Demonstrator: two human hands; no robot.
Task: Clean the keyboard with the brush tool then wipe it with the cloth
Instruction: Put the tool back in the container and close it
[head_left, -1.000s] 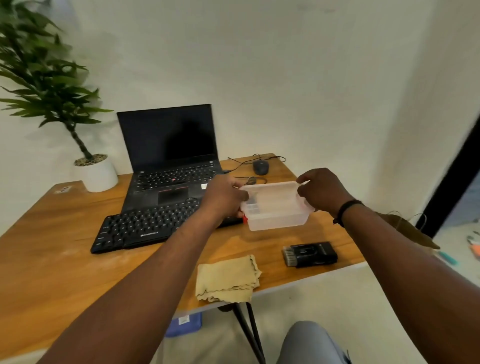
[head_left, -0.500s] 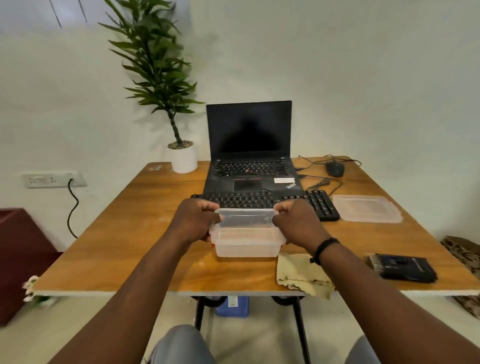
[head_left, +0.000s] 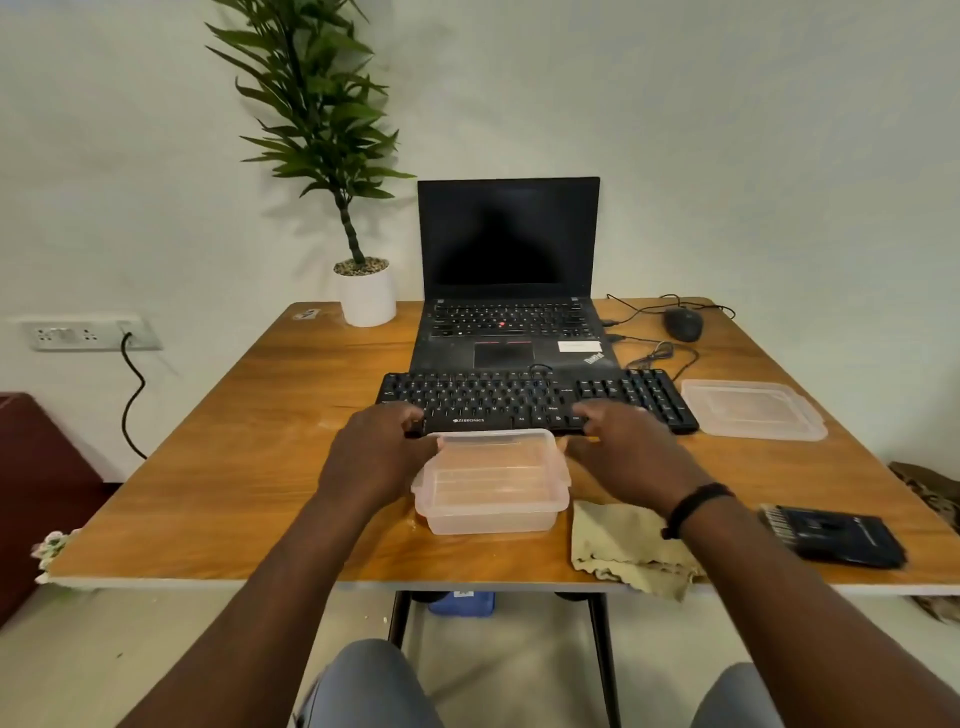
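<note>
The black keyboard (head_left: 519, 397) lies across the middle of the wooden table (head_left: 234, 467), in front of the laptop. My left hand (head_left: 379, 452) and my right hand (head_left: 618, 447) hover at its front edge, either side of a clear plastic container (head_left: 488, 483), with fingers loosely curved and touching the keyboard's front row. Neither hand holds anything. The beige cloth (head_left: 623, 551) lies crumpled at the table's near edge under my right wrist. Near the front right corner lies the black brush tool (head_left: 831, 538), bristles pointing left.
An open laptop (head_left: 509, 270) stands behind the keyboard, a potted plant (head_left: 366, 291) to its left, a mouse (head_left: 683, 323) with loose cables to its right. The container's clear lid (head_left: 753, 408) lies right of the keyboard. A wall socket (head_left: 88, 332) is at left.
The container was set down on the table in front of the keyboard. Both hands let go of it and moved forward to the keyboard's front edge.
</note>
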